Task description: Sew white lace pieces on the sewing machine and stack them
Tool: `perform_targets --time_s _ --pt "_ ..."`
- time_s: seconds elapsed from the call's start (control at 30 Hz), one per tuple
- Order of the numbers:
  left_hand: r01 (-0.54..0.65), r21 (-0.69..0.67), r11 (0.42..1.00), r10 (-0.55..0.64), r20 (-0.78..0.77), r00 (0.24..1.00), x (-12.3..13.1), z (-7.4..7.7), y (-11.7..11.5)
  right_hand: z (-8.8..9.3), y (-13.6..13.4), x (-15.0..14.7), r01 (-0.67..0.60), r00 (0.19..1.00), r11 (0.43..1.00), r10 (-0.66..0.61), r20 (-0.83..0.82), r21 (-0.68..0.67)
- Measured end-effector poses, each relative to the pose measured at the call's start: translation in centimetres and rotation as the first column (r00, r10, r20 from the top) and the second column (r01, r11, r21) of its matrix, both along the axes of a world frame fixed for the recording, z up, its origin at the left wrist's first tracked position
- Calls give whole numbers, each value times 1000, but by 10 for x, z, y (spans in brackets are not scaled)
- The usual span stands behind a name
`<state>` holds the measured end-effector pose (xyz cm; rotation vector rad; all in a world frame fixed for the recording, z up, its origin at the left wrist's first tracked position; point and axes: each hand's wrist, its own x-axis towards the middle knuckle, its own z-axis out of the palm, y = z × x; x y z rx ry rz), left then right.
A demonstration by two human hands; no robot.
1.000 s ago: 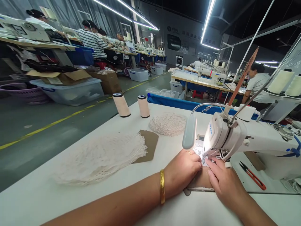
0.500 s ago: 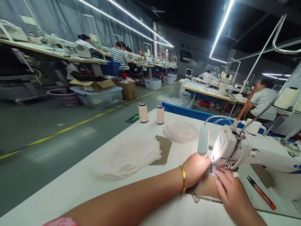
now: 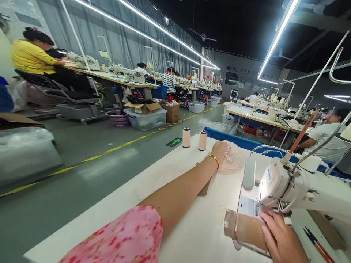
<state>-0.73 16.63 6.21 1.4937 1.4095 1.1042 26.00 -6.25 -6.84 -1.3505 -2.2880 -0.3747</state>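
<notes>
My left hand [image 3: 218, 149] reaches to the far side of the white table. Its fingers are closed on the edge of a pile of pale pink lace pieces [image 3: 231, 160]; the fingertips are partly hidden. My right hand [image 3: 282, 233] rests by the needle of a white sewing machine [image 3: 274, 179], fingers stretched out beneath the machine head and no cloth visible in them. In front of the needle lies a brown taped pad [image 3: 248, 228]. A second lace pile [image 3: 167, 175] lies left of my forearm, partly covered by it.
Two cones of pale pink thread [image 3: 186, 137] stand at the table's far left edge. Red-handled thread snips [image 3: 318, 244] lie right of my right hand. A grey lamp [image 3: 248, 173] hangs beside the machine head. Co-workers sit at other machines beyond the aisle.
My left hand has left the needle area and moved forward and left to the far lace pile. My right hand stays by the needle. The view has turned left.
</notes>
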Motion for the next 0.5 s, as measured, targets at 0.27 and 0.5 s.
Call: perform_targets --time_s 0.27,0.5 --pt "-135 -146 980 125 -78 989 -29 -13 0 8 -1 -4 -9 1000 1000 9 -11 -3" --pt "-148 -128 981 97 -339 936 -67 -1 -19 16 -1 -11 -33 998 992 39 -45 122"
